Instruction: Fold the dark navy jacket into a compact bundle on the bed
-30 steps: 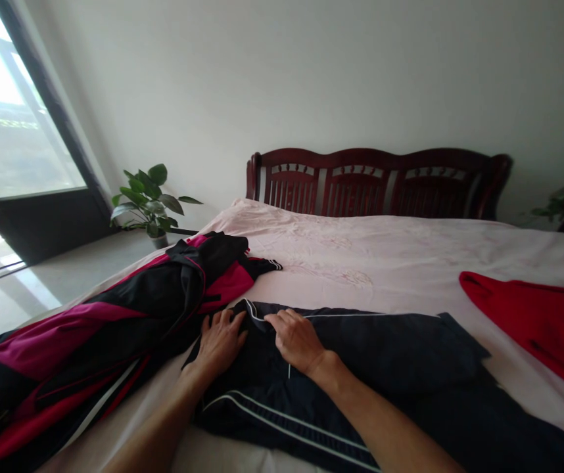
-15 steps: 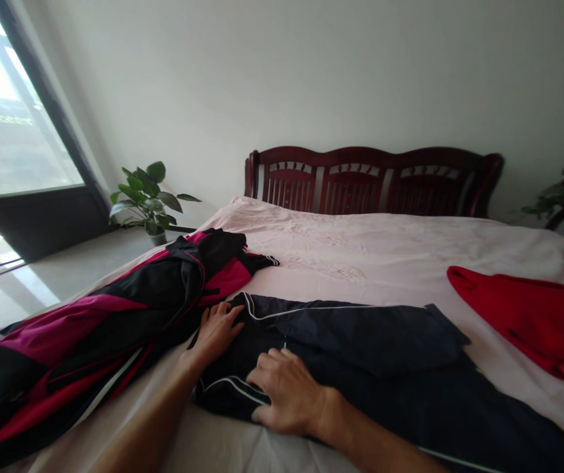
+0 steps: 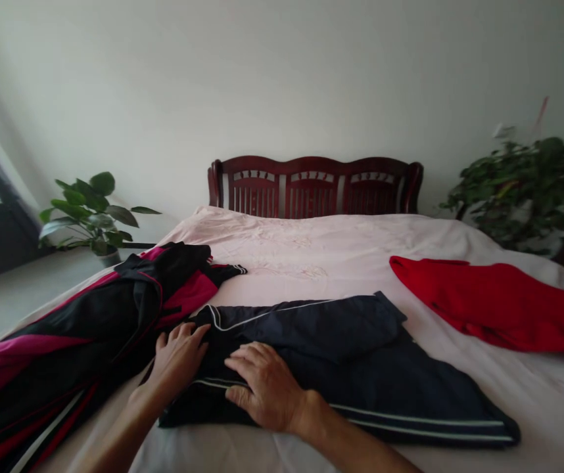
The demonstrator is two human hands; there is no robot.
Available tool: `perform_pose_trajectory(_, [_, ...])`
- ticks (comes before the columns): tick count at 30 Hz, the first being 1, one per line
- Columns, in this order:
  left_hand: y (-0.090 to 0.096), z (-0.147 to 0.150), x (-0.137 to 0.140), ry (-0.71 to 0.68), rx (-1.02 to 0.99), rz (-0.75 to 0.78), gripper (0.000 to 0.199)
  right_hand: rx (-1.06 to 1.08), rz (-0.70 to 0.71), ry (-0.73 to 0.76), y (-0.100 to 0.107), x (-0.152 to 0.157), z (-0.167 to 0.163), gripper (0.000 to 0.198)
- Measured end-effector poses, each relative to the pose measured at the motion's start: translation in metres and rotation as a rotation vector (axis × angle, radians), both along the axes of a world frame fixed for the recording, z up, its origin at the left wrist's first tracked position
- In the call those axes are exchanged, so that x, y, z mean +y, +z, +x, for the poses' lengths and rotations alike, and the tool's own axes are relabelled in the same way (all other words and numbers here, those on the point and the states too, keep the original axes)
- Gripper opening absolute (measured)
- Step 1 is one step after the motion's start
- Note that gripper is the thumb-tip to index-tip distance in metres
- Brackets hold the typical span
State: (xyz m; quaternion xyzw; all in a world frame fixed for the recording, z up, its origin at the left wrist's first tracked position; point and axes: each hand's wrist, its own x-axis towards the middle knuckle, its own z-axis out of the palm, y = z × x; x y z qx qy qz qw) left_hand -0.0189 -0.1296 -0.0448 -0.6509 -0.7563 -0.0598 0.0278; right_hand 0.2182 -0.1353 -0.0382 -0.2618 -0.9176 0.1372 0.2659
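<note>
A dark navy garment with thin white piping (image 3: 361,374) lies partly folded on the pink bedsheet (image 3: 321,256). My left hand (image 3: 178,358) rests flat on its left end, fingers spread, beside a black and magenta jacket (image 3: 89,328). My right hand (image 3: 265,387) presses palm-down on the navy garment near its front edge, fingers slightly curled over a white stripe. Neither hand grips anything.
A red garment (image 3: 499,305) lies on the right side of the bed. A dark red wooden headboard (image 3: 314,187) stands at the far end against a white wall. Potted plants stand at the left (image 3: 92,213) and right (image 3: 533,187).
My view has swung to the right, bringing in the right plant. My right hand moved from the garment's upper fold down toward its near edge. My left hand stayed on the left end.
</note>
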Motion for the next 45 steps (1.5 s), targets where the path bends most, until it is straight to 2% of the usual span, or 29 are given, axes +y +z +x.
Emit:
perform_pose_trajectory(2, [0.007, 0.025, -0.011, -0.095, 0.030, 0.105, 0.040, 0.075, 0.014, -0.092, 0.012, 0.004, 0.019, 0.037])
perform_pose_trajectory(5, [0.011, 0.077, -0.021, -0.329, -0.043, 0.199, 0.038, 0.100, 0.054, -0.329, 0.020, 0.019, 0.054, 0.038])
perform_pose_trajectory(8, [0.004, 0.127, -0.019, -0.508, -0.100, 0.234, 0.042, -0.041, 0.021, -0.593, 0.005, 0.035, 0.091, 0.048])
perform_pose_trajectory(9, [0.000, 0.140, -0.016, -0.550, -0.100, 0.240, 0.045, -0.114, -0.025, -0.637, -0.002, 0.039, 0.102, 0.051])
perform_pose_trajectory(11, [-0.011, 0.156, -0.009, -0.592, -0.094, 0.230, 0.046, -0.231, -0.117, -0.631, -0.016, 0.044, 0.124, 0.054])
perform_pose_trajectory(13, [-0.020, 0.161, -0.003, -0.585, -0.114, 0.197, 0.040, -0.266, -0.156, -0.577, -0.021, 0.046, 0.148, 0.050])
perform_pose_trajectory(15, [-0.026, 0.159, -0.001, -0.557, -0.163, 0.172, 0.032, -0.225, -0.142, -0.595, -0.017, 0.048, 0.176, 0.042])
perform_pose_trajectory(18, [-0.026, 0.155, -0.002, -0.540, -0.222, 0.171, 0.024, -0.163, -0.108, -0.772, -0.004, 0.050, 0.230, 0.040])
perform_pose_trajectory(20, [-0.025, 0.155, -0.004, -0.532, -0.238, 0.181, 0.021, -0.209, -0.097, -0.924, -0.002, 0.050, 0.269, 0.043])
perform_pose_trajectory(22, [-0.023, 0.157, -0.006, -0.518, -0.242, 0.191, 0.019, -0.298, -0.128, -1.034, -0.008, 0.047, 0.303, 0.047])
perform_pose_trajectory(25, [-0.022, 0.160, -0.007, -0.495, -0.242, 0.204, 0.016, -0.303, -0.156, -1.009, -0.027, 0.042, 0.337, 0.040])
perform_pose_trajectory(27, [-0.021, 0.161, -0.008, -0.489, -0.241, 0.211, 0.014, -0.224, -0.117, -0.946, -0.040, 0.042, 0.348, 0.032])
perform_pose_trajectory(31, [-0.018, 0.163, -0.009, -0.472, -0.242, 0.223, 0.012, -0.103, -0.093, -0.939, -0.058, 0.051, 0.355, 0.035])
perform_pose_trajectory(36, [-0.015, 0.164, -0.011, -0.445, -0.248, 0.214, 0.011, -0.083, -0.155, -0.977, -0.064, 0.057, 0.357, 0.043])
perform_pose_trajectory(45, [-0.014, 0.164, -0.011, -0.422, -0.279, 0.208, 0.013, -0.082, -0.126, -1.003, -0.077, 0.060, 0.368, 0.047])
